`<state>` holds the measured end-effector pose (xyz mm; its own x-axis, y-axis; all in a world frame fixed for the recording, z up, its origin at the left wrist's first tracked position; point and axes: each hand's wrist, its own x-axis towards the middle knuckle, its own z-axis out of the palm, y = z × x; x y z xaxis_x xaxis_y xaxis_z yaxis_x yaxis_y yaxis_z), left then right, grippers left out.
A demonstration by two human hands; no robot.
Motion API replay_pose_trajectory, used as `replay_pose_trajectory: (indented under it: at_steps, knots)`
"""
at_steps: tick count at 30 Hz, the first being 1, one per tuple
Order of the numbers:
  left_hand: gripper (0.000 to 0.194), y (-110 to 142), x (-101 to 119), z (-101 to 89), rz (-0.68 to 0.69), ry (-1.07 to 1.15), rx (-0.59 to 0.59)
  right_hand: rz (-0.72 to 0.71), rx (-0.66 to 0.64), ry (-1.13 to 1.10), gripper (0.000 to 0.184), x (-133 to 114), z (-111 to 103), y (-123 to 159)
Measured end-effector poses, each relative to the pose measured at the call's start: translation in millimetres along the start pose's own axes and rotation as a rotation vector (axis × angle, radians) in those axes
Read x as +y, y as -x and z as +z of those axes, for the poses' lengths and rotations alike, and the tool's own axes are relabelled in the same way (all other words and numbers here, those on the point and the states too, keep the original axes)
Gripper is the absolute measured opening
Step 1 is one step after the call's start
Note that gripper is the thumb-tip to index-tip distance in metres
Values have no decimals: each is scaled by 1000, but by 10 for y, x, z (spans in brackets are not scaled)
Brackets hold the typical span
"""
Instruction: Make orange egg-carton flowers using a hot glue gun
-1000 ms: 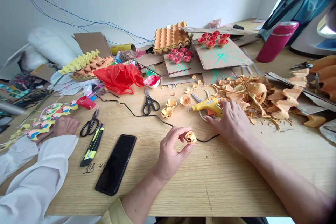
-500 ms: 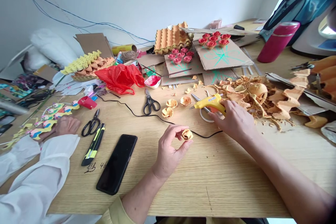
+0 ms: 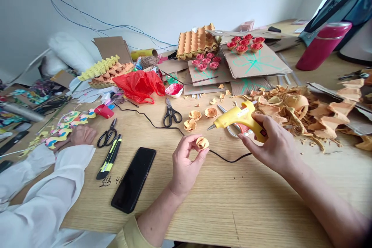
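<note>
Between the thumb and fingers of my left hand [image 3: 187, 164] is a small orange flower [image 3: 202, 143] of egg-carton pulp, its petals curled into a bud. My right hand [image 3: 274, 145] grips a yellow hot glue gun [image 3: 236, 118] by the handle. The gun's nozzle points left, above and apart from the flower. Beyond my left hand, three open orange petal cups [image 3: 195, 115] lie on the table. Black-handled scissors [image 3: 171, 115] rest just left of those cups. A second pair of scissors lies under the glue gun, partly hidden by it.
Orange pulp scraps [image 3: 293, 104] are heaped at the right, near a pink bottle [image 3: 324, 46]. Red-painted flowers [image 3: 241, 49] sit on cardboard at the back. A phone [image 3: 133, 180], a utility knife [image 3: 109, 159] and more scissors [image 3: 107, 135] lie left, beside another person's white sleeves [image 3: 69, 166].
The glue gun has been raised off the table and brought nearer in my right hand. My left hand, still pinching the flower, has shifted slightly left and up. The view has turned a little left.
</note>
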<state>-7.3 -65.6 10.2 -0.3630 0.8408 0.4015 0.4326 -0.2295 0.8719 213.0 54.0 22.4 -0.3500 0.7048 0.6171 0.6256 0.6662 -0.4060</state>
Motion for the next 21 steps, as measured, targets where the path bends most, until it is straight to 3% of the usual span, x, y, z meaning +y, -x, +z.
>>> replay_pose_trajectory:
  at_steps: [6, 13, 21]
  knots:
    - [24, -4, 4, 9, 46, -70, 55, -124, 28, -56, 42, -61, -10, 30]
    - [25, -4, 27, 21, 68, -86, 67, -178, -16, -50, 46, -25, 25, 79]
    - [25, -1, 23, 12, 102, -118, 74, -223, 39, -30, 47, -39, 34, 70]
